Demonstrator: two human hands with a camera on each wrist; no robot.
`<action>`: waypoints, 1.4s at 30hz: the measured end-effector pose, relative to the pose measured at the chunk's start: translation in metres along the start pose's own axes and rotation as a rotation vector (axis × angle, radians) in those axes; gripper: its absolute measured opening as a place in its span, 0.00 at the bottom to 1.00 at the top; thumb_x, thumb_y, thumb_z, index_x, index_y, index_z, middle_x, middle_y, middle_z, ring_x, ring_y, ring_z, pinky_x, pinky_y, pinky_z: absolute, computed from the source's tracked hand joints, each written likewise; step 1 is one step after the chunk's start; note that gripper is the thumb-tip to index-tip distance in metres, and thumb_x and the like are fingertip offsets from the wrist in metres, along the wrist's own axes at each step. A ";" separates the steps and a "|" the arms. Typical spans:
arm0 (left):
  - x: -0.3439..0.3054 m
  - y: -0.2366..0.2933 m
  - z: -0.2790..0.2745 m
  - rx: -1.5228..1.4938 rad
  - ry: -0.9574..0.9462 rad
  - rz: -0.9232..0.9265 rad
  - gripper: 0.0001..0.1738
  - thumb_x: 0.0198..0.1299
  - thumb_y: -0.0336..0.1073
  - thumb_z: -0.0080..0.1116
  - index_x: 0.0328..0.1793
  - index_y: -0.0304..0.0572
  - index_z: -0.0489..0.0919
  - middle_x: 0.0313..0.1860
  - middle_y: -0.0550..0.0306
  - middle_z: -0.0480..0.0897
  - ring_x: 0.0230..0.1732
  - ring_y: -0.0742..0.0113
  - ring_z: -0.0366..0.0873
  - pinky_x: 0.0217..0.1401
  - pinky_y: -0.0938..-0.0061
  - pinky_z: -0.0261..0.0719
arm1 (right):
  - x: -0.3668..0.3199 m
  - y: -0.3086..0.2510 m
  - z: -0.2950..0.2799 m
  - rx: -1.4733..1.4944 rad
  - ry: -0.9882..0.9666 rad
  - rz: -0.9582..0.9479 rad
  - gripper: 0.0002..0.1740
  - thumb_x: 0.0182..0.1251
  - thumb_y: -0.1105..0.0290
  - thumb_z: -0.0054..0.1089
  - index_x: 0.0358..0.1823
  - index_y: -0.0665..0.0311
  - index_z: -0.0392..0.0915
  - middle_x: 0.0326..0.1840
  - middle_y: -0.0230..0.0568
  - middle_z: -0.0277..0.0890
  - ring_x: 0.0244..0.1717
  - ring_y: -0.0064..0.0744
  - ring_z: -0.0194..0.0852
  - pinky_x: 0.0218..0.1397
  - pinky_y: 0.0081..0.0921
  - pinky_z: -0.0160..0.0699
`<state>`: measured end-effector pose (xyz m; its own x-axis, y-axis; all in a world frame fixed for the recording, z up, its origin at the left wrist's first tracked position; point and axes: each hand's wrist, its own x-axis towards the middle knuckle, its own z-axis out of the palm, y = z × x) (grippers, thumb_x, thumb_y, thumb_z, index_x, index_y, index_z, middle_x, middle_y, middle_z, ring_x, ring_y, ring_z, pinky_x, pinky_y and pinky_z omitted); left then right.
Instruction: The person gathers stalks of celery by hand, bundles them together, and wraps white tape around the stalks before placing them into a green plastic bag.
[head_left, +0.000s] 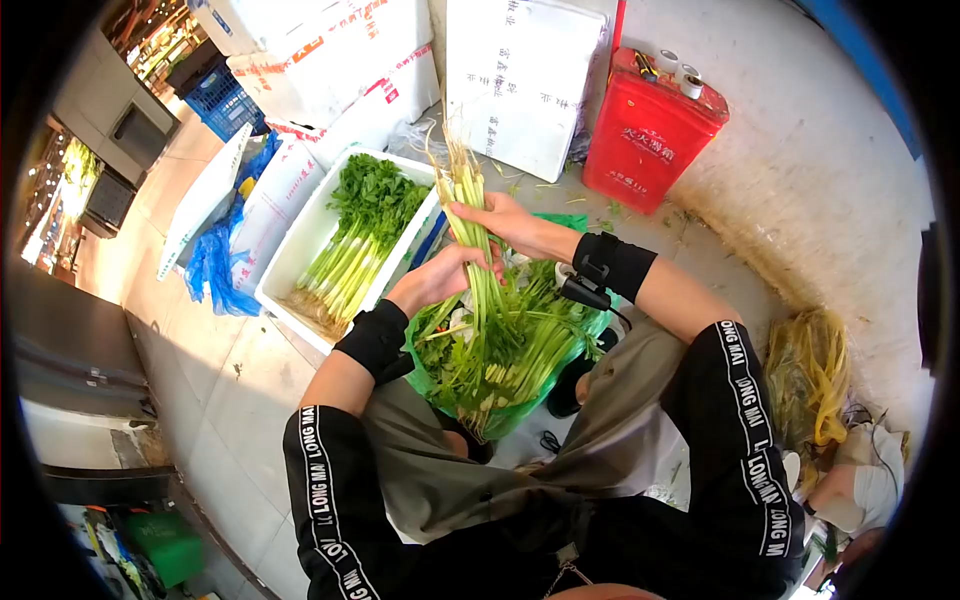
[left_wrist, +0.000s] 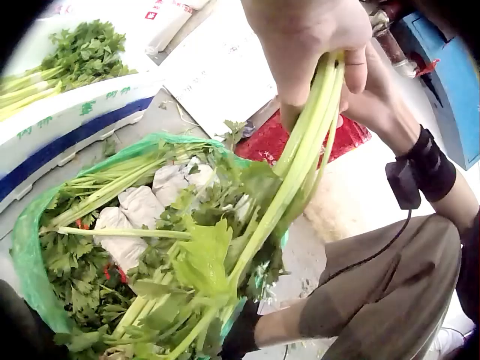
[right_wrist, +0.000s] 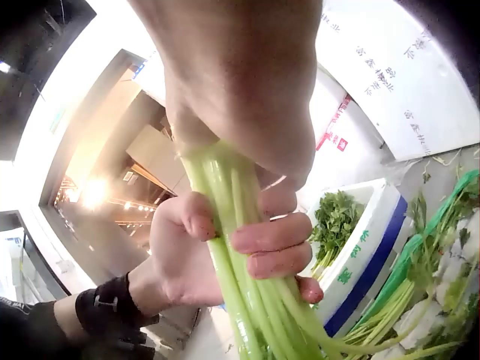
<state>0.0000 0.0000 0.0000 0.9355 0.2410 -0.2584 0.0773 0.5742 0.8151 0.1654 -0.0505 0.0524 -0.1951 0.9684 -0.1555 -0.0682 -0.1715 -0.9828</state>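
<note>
Both hands grip one bunch of celery [head_left: 480,272], held upright over a green plastic bag, roots at the top and leaves hanging down. The right hand [head_left: 515,222] wraps the stalks just below the roots. Lower down, the left hand [head_left: 447,275] has its fingers and thumb curled round the same stalks, as the right wrist view shows at the left hand's fingers [right_wrist: 274,244]. Beneath them the green bag [left_wrist: 30,240] holds more loose celery [left_wrist: 112,187] and several whitish wrapped bundles [left_wrist: 142,204].
Left of the bag stands a white foam box [head_left: 285,265] with celery laid in it, roots toward the person. Beyond are stacked cartons [head_left: 340,70], a white foam board [head_left: 525,90] and a red metal box [head_left: 655,135]. A yellow plastic bag [head_left: 808,375] lies at the right.
</note>
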 end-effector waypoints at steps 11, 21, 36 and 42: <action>0.002 0.012 0.014 0.018 0.146 -0.034 0.26 0.65 0.34 0.41 0.64 0.18 0.66 0.59 0.36 0.77 0.62 0.50 0.77 0.72 0.57 0.70 | 0.003 0.006 0.001 -0.102 0.173 -0.172 0.25 0.77 0.49 0.52 0.56 0.67 0.70 0.38 0.34 0.75 0.35 0.20 0.72 0.36 0.23 0.75; -0.009 0.022 0.017 -0.053 0.247 0.019 0.12 0.59 0.27 0.46 0.48 0.29 0.71 0.51 0.45 0.76 0.54 0.54 0.77 0.66 0.56 0.74 | 0.024 0.027 0.013 -0.300 0.196 -0.406 0.24 0.79 0.51 0.50 0.59 0.66 0.70 0.47 0.33 0.76 0.37 0.19 0.73 0.37 0.22 0.75; -0.002 0.017 0.013 0.024 0.097 0.209 0.23 0.69 0.31 0.54 0.66 0.30 0.64 0.62 0.42 0.75 0.66 0.53 0.75 0.72 0.57 0.71 | 0.037 0.003 -0.005 -0.300 0.143 -0.152 0.20 0.69 0.53 0.63 0.46 0.66 0.80 0.37 0.38 0.85 0.31 0.24 0.81 0.29 0.23 0.80; -0.002 0.031 0.009 -0.148 -0.001 0.237 0.26 0.71 0.38 0.55 0.69 0.34 0.64 0.65 0.47 0.75 0.67 0.57 0.74 0.70 0.60 0.73 | 0.026 -0.019 -0.015 -0.122 0.182 -0.114 0.20 0.70 0.53 0.63 0.40 0.67 0.79 0.36 0.39 0.84 0.36 0.26 0.82 0.32 0.26 0.81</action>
<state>0.0040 0.0107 0.0304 0.9218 0.3814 -0.0690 -0.1949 0.6100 0.7681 0.1764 -0.0190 0.0651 -0.0127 0.9988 -0.0472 0.0411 -0.0466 -0.9981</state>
